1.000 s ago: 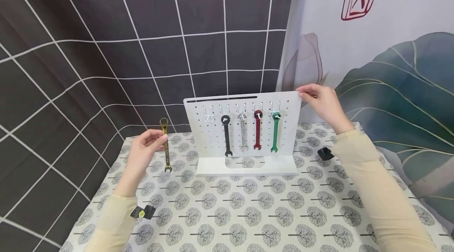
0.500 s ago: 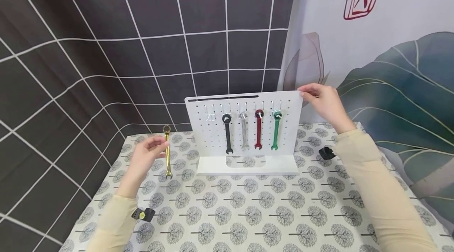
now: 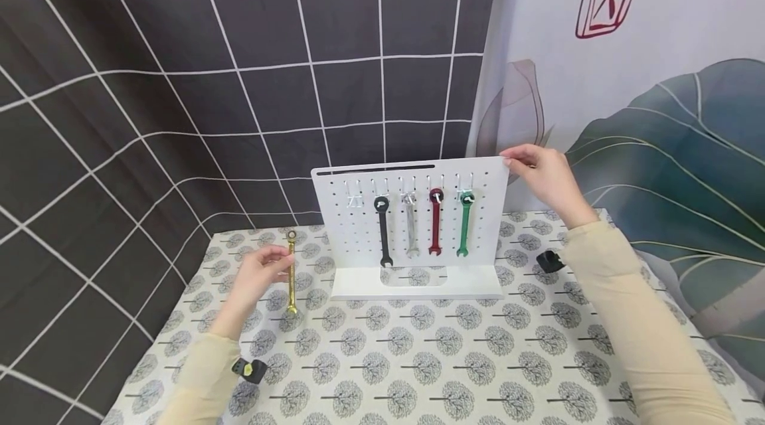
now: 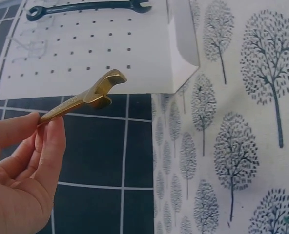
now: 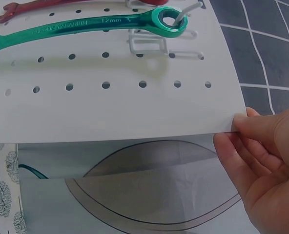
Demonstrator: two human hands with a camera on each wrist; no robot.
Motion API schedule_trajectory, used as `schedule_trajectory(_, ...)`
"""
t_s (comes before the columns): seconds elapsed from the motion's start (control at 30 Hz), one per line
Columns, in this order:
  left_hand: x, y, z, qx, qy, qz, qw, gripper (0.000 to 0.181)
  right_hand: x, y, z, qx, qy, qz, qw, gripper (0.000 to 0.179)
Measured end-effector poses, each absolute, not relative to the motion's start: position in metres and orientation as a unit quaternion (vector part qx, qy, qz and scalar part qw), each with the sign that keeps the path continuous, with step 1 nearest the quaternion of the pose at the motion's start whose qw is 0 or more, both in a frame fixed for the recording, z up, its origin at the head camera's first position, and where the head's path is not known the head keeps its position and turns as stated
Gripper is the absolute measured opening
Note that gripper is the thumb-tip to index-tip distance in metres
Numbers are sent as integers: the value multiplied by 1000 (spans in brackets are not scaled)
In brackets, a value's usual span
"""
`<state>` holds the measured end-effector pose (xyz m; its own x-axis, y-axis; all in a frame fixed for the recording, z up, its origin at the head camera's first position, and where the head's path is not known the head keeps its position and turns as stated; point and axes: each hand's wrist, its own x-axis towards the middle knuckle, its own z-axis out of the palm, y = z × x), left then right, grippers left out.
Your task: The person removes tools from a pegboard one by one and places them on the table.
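Apparently stiff, smooth and fairly light, the gold-coloured metal wrench (image 3: 291, 289) is pinched roughly upright by the left hand (image 3: 258, 273) on its upper shank, likely a sound hold, left of the white perforated pegboard (image 3: 358, 236), whose top right corner the right hand (image 3: 546, 176) pinches.

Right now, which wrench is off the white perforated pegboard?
The gold metal wrench, pinched in the left hand; the black, silver, red and green wrenches hang on the pegboard.
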<state>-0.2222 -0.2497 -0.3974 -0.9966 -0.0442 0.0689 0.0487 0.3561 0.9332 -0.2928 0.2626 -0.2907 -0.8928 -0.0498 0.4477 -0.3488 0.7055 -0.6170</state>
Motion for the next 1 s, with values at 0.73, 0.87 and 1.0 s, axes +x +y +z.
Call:
schedule_trajectory(0.73, -237, -239, -425, 19, -826, -564, -5, 32, -294, 264, -293, 119, -897, 368, 213, 29)
schedule_trajectory(0.87, -238, -236, -431, 20, -828, -560, -16, 29, -294, 264, -292, 116, -899, 365, 213, 29)
schedule_trajectory(1.0, -238, -232, -436, 16, -836, -547, -24, 28, -293, 263, -292, 116, -899, 365, 213, 28)
